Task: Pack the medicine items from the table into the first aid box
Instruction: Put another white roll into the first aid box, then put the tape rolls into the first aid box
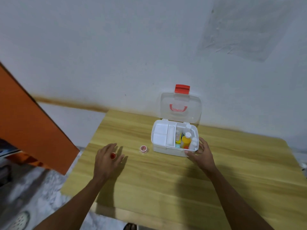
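The white first aid box (167,151) stands open on the wooden table (166,180), its clear lid (181,107) with a red latch upright against the wall. Inside it I see a white tray on the left and, on the right, an orange bottle (186,141), white bottles and a small packet. My right hand (200,152) rests against the box's front right corner, fingers spread around it. A small round roll with a pink-red centre (142,148) lies on the table left of the box. My left hand (108,157) hovers flat over the table, fingers apart, with a red ring on one finger.
An orange panel (33,127) leans at the left beside the table. The wall runs just behind the box. Grey patterned floor and a sandal (20,220) show at the lower left, beyond the table's left edge.
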